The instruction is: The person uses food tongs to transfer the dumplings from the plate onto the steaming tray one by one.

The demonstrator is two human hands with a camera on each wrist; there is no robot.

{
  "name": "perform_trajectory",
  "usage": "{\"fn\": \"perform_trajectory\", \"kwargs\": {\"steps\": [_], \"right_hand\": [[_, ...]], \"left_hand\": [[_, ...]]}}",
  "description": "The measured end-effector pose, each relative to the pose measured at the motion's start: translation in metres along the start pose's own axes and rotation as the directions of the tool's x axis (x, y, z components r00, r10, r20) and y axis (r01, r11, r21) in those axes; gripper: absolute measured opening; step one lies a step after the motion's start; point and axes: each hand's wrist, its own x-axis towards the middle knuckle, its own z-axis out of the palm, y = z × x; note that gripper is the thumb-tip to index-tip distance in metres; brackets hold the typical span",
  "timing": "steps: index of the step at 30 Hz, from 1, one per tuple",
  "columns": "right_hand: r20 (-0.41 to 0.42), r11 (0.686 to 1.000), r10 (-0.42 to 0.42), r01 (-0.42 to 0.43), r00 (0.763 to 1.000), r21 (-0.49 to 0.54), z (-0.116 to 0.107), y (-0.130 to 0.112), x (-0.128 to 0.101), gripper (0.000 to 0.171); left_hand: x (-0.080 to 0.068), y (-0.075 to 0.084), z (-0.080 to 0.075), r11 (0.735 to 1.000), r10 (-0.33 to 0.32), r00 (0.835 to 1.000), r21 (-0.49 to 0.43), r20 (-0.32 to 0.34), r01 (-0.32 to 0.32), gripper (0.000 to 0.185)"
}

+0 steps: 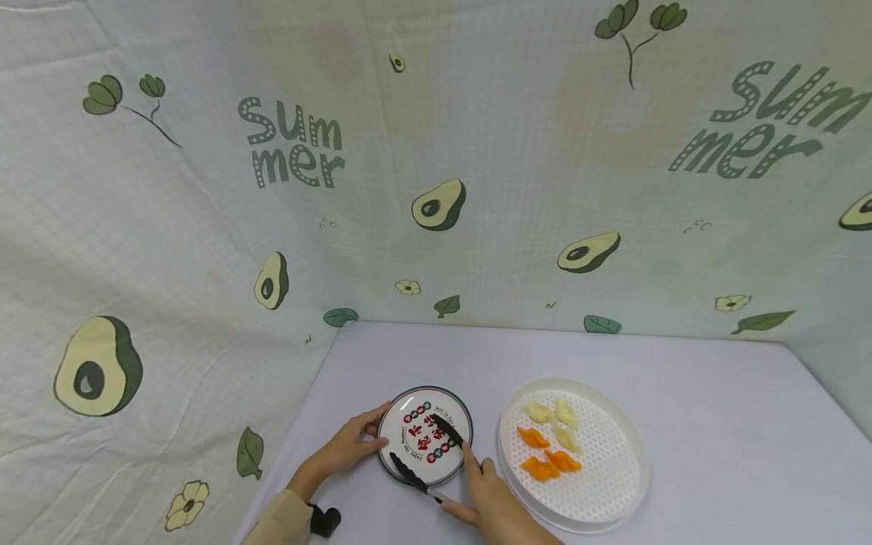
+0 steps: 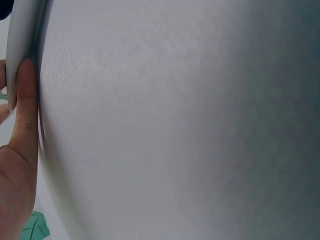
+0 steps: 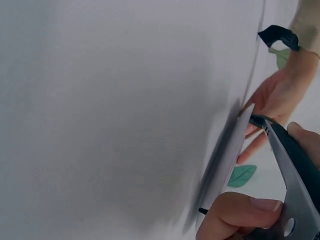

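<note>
A round plate (image 1: 455, 409) with a dark rim and red print stands at the left of the white table. My left hand (image 1: 349, 445) grips its left edge; the left wrist view shows one finger (image 2: 26, 100) under the plate's rim (image 2: 24, 35). My right hand (image 1: 490, 499) holds a pair of tongs (image 1: 407, 471) with black tips and metal arms (image 3: 285, 162). The tongs' arms are spread wide, both tips over the plate and nothing between them. Whether the tips touch the plate, I cannot tell.
Right of the plate is a white round tray (image 1: 616, 454) with a perforated surface. On its left half lie several pale yellow dumpling-shaped pieces (image 1: 540, 412) and orange ones (image 1: 541, 468). A printed cloth (image 1: 504, 136) hangs behind the table and along its left side.
</note>
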Motion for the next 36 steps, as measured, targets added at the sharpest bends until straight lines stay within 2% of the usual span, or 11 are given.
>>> {"fn": "perform_trajectory", "kwargs": {"steps": [8,13,18,21,28,36], "right_hand": [[-0.071,1.0,-0.007,0.008,0.997,0.02,0.008,0.006,0.003,0.098],[-0.065,0.998,0.032,-0.028,0.997,0.063,0.016,0.008,0.007,0.098],[-0.062,0.998,0.042,-0.038,0.997,0.057,0.019,0.006,0.008,0.097],[-0.066,0.999,0.043,-0.041,0.997,0.028,0.018,0.003,0.007,0.097],[-0.086,0.987,0.057,-0.069,0.995,-0.146,0.013,-0.001,0.005,0.099],[-0.034,0.981,0.083,-0.088,0.996,-0.171,0.013,-0.001,0.005,0.102]], "left_hand": [[0.0,-0.002,0.0,1.0,0.028,1.0,0.002,0.002,-0.028,0.071],[0.001,-0.003,0.0,0.999,0.034,0.999,0.019,0.007,-0.034,0.07],[0.001,-0.001,-0.001,0.999,0.032,0.999,0.012,0.009,-0.032,0.07],[0.001,-0.001,0.0,0.999,0.036,0.999,0.002,0.012,-0.036,0.07],[0.005,-0.004,0.0,0.999,0.038,0.999,0.005,0.009,-0.038,0.07],[0.003,-0.003,-0.001,1.0,0.007,1.0,0.016,0.014,-0.007,0.071]]}}
